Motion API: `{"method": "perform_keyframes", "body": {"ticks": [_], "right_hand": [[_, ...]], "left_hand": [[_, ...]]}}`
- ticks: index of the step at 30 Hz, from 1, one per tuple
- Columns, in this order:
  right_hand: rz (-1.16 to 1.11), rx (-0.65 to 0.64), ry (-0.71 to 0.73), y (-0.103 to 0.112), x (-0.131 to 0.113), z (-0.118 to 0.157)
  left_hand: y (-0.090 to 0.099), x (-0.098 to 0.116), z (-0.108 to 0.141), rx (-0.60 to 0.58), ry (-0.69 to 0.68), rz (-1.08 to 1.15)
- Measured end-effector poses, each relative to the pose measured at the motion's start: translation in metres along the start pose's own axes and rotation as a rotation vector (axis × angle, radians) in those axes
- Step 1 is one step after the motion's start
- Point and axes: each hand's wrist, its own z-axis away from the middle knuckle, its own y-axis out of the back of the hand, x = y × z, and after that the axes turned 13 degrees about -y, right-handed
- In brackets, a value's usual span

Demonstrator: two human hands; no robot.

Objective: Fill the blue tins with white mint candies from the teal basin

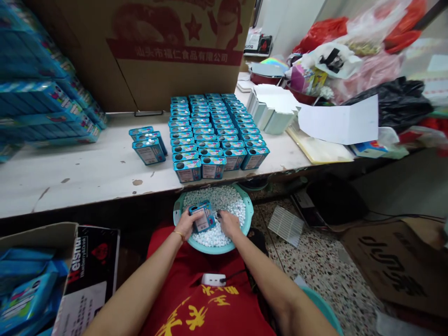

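Observation:
My left hand (186,223) grips a small blue candy box (203,218), tilted above a turquoise basin (249,210) on my lap. Small round white candies (224,195) fill much of the basin. Low over the candies on the other side, my right hand (229,224) has its fingers curled round something dark, mostly hidden. On the table just beyond the basin stand close rows of similar blue boxes (212,163), with dark round openings on top. A few more boxes (150,151) sit apart to the left of those rows.
Stacked blue packs (42,109) stand at the table's left. Behind the rows rises a large cardboard carton (150,79). White card pieces (275,105) and plastic bags (332,58) lie at right. An open carton (93,261) of blue packs is at lower left.

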Motion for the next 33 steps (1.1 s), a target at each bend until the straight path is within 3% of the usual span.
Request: {"method": "perform_keyframes", "body": {"ticks": [3, 6, 10, 13, 17, 20, 26, 30, 33], "right_hand": [[-0.1, -0.014, -0.001, -0.006, 0.004, -0.009], [-0.24, -0.021, 0.025, 0.003, 0.022, -0.012], [-0.498, -0.003, 0.119, 0.037, 0.041, -0.003], [-0.515, -0.006, 0.187, 0.074, 0.041, 0.011], [-0.371, -0.048, 0.285, 0.117, 0.021, 0.029], [-0.118, -0.038, 0.311, 0.137, 0.0, 0.04], [0.334, 0.042, 0.291, 0.153, -0.04, 0.059], [0.406, 0.054, 0.318, 0.159, -0.059, 0.066], [0.398, 0.062, 0.333, 0.164, -0.051, 0.065]], "left_hand": [[0.001, 0.011, 0.008, -0.034, 0.0, 0.023], [0.013, 0.028, 0.019, -0.056, -0.128, -0.06], [0.03, 0.042, 0.025, -0.015, -0.34, -0.427], [0.029, 0.042, 0.021, -0.039, -0.448, -0.646], [0.013, 0.036, 0.015, -0.14, -0.523, -0.846], [0.003, 0.033, 0.015, -0.183, -0.525, -0.936], [0.003, 0.025, 0.018, -0.225, -0.559, -0.987], [0.003, 0.023, 0.017, -0.227, -0.574, -0.931], [0.005, 0.025, 0.016, -0.199, -0.555, -0.872]]}}
